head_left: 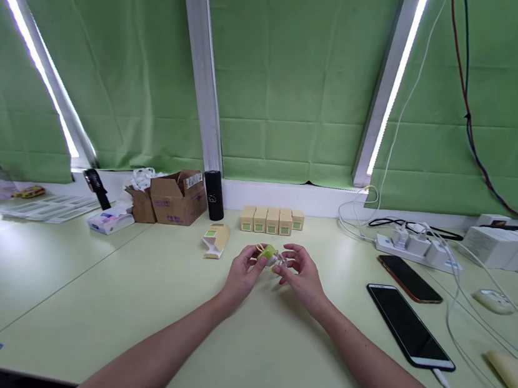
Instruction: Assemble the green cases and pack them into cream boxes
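Observation:
Above the middle of the table my two hands meet around a small object [269, 253] with a lime-green part, a white part and a pale loop. My left hand [242, 275] is closed on its green end. At the other end, my right hand [302, 276] has its fingers curled around a clear or shiny part, too small to make out. To the left of the hands lies an opened kraft paper box [216, 241] with a green label. Just behind them stands a row of several small kraft boxes [266, 220] with green labels.
A brown cardboard carton [177, 200], a black cylinder [214, 195] and a tissue pack [111, 220] stand at back left. On the right lie two phones [410, 326], a power strip [415, 251], cables, white boxes [493, 248] and a computer mouse [494, 301].

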Action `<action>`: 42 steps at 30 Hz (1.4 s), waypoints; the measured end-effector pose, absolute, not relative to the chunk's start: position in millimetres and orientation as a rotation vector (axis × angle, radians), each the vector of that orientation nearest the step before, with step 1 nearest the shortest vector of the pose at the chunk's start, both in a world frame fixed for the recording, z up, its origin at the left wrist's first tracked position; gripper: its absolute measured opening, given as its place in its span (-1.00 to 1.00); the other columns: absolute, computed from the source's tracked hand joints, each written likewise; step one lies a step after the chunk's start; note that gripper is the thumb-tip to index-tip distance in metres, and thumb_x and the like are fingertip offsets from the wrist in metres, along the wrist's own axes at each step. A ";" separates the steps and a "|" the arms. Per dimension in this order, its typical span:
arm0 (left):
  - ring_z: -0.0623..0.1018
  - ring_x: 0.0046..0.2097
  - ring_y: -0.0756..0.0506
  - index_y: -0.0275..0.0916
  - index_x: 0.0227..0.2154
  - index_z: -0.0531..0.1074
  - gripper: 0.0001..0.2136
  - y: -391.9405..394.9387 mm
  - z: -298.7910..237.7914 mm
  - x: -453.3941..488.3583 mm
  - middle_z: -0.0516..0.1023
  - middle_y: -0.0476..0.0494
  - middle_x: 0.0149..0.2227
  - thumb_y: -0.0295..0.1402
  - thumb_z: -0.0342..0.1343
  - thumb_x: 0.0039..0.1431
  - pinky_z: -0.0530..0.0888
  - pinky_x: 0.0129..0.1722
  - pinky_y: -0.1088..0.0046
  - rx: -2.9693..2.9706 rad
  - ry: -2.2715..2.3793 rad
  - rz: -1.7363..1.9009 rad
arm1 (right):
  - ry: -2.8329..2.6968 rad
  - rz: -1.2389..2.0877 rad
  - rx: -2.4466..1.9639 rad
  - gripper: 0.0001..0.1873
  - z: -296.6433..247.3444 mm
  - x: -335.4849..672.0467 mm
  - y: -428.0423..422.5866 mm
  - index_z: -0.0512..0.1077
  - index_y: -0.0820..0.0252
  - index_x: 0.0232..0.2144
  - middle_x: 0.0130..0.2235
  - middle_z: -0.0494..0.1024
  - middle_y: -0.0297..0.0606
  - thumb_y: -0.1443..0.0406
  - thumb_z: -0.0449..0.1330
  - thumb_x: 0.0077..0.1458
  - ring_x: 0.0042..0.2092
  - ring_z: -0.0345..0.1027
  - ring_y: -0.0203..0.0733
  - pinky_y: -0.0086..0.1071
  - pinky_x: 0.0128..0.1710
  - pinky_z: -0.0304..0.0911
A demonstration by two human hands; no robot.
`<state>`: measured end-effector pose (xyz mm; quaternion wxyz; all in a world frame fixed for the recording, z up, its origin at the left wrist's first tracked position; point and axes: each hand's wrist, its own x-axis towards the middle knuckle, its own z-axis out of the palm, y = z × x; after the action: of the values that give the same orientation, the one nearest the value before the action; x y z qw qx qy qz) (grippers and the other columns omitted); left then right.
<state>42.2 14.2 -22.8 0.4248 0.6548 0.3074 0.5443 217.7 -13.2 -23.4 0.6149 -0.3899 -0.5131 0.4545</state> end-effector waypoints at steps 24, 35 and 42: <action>0.55 0.05 -0.25 -0.19 -0.01 0.57 -0.59 11.6 -21.9 38.7 0.55 -0.27 0.03 -0.03 0.26 0.22 0.49 0.02 0.26 1.683 0.797 1.302 | -1.297 1.099 -0.852 -0.41 -28.2 216.8 -20.6 0.38 -0.03 0.02 0.00 0.46 -0.23 0.21 0.46 -0.07 -0.17 0.46 -0.16 -0.19 -0.26 0.56; 0.57 0.01 -0.22 -0.20 0.01 0.55 -0.57 14.8 -27.3 40.1 0.54 -0.28 0.05 -0.03 0.28 0.21 0.53 -0.03 0.25 1.714 0.819 1.297 | -1.337 1.164 -0.797 -0.37 -29.7 216.5 -22.7 0.34 -0.10 0.08 0.01 0.43 -0.26 0.20 0.46 -0.02 -0.16 0.49 -0.17 -0.12 -0.16 0.56; 0.57 0.00 -0.21 -0.21 0.05 0.49 -0.54 14.4 -26.9 41.9 0.57 -0.28 0.00 -0.03 0.27 0.21 0.54 -0.04 0.26 1.670 0.814 1.307 | -1.312 1.179 -0.768 -0.40 -27.3 216.6 -22.3 0.36 -0.11 0.05 0.01 0.44 -0.28 0.22 0.45 -0.03 -0.18 0.48 -0.21 -0.12 -0.12 0.55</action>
<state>41.9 14.4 -26.9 0.4216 0.6666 0.3248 0.5219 216.6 -22.3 -27.3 0.5719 -0.3275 -0.5593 0.5029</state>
